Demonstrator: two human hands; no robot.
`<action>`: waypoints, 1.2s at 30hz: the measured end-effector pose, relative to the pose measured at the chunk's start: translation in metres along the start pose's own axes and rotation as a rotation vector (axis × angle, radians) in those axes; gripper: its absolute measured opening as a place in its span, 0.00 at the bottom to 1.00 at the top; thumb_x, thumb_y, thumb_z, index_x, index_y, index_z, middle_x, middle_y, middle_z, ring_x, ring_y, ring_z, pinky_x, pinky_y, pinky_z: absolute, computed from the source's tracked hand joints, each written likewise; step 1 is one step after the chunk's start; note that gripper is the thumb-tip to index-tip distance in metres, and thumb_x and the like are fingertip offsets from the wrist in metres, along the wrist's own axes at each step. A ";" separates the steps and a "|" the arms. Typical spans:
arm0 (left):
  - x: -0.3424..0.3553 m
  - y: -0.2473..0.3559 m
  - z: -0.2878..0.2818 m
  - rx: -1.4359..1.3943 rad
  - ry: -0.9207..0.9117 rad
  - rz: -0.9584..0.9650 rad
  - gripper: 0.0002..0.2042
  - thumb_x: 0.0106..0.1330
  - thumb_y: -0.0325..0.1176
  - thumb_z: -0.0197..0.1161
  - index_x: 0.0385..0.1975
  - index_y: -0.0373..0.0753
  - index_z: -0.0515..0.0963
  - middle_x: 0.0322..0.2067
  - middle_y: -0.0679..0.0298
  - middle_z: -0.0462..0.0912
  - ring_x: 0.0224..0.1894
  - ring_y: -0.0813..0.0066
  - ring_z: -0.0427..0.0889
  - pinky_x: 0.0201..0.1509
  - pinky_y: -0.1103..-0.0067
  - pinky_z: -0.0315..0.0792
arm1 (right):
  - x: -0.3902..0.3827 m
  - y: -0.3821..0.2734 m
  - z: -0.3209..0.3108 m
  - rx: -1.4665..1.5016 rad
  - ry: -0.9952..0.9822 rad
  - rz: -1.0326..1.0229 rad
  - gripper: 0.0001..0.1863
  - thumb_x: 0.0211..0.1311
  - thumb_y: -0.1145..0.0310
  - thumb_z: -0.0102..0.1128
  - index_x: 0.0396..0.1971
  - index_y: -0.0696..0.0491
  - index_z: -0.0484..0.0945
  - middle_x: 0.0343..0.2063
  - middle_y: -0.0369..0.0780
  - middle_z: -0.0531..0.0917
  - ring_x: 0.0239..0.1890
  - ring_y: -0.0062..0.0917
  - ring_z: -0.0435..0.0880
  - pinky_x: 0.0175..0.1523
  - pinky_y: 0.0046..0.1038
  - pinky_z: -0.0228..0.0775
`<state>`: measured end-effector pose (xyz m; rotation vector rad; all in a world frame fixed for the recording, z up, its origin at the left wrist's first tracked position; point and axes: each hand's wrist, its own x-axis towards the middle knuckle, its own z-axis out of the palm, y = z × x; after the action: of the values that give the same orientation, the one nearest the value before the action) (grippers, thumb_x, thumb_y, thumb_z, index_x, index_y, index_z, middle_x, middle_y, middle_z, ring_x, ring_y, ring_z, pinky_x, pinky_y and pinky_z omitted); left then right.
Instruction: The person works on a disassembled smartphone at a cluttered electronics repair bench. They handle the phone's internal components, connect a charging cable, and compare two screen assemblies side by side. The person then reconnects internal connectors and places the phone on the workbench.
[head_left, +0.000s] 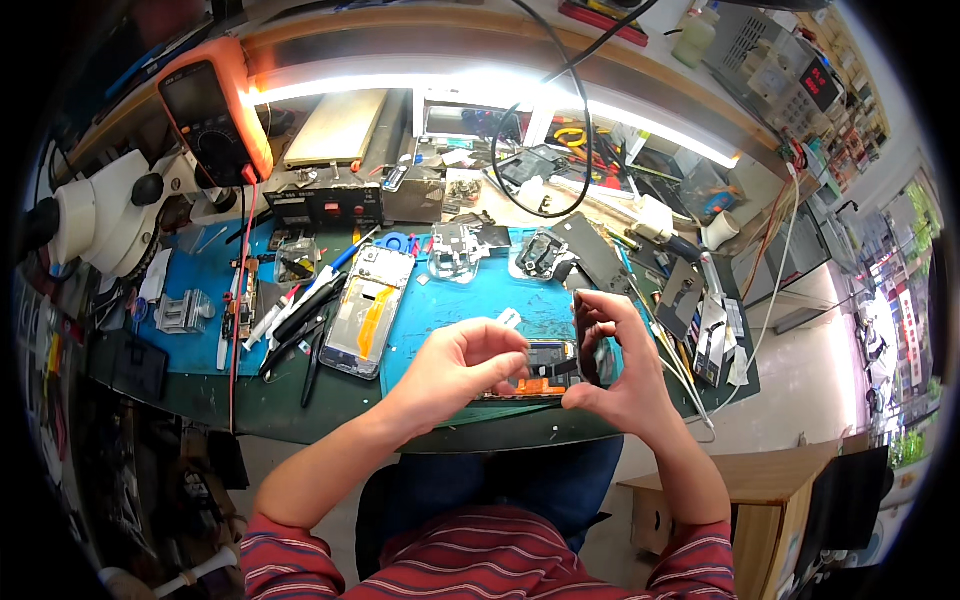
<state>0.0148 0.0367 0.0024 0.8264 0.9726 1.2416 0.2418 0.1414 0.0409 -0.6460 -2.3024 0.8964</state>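
Observation:
My right hand (637, 370) grips a thin dark phone panel (583, 345) by its edges and holds it up nearly on edge, fingers on top and thumb below. Beside it, my left hand (462, 368) has its thumb and forefinger pinched together; anything between the tips is too small to make out. Between the hands an opened phone body (552, 357) with an orange flex cable (540, 386) lies on the blue work mat (440, 305), partly hidden by my left fingers. A small whitish piece (509, 318) is just beyond my left hand.
Left of the hands lies another phone frame (368, 312) with an orange strip, beside several pens and tools (300, 310). Clear holders with parts (455, 252) stand behind. A microscope (95, 220) and an orange multimeter (215, 110) are at far left; tweezers and tools (690, 370) lie right.

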 end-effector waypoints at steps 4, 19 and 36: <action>0.000 0.005 0.001 0.231 0.010 0.074 0.16 0.77 0.31 0.63 0.59 0.31 0.77 0.47 0.60 0.85 0.46 0.77 0.86 0.46 0.79 0.83 | 0.010 0.000 0.007 0.073 -0.014 -0.025 0.54 0.41 0.47 0.88 0.66 0.53 0.69 0.55 0.43 0.77 0.54 0.33 0.80 0.54 0.32 0.75; 0.012 0.006 -0.004 0.159 -0.044 -0.077 0.10 0.76 0.28 0.63 0.51 0.29 0.81 0.39 0.61 0.88 0.43 0.78 0.87 0.47 0.78 0.84 | 0.013 0.014 0.001 0.037 0.002 -0.103 0.55 0.41 0.44 0.87 0.67 0.55 0.68 0.57 0.44 0.77 0.53 0.32 0.81 0.52 0.32 0.77; 0.005 -0.010 -0.006 0.809 0.226 0.230 0.08 0.67 0.28 0.70 0.42 0.34 0.84 0.30 0.61 0.89 0.23 0.80 0.76 0.29 0.79 0.73 | -0.002 0.016 0.037 -0.350 -0.093 -0.373 0.18 0.54 0.59 0.78 0.41 0.49 0.83 0.50 0.36 0.86 0.61 0.34 0.81 0.68 0.46 0.69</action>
<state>0.0137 0.0398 -0.0096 1.4742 1.6438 1.1406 0.2221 0.1343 0.0058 -0.2965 -2.5733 0.3605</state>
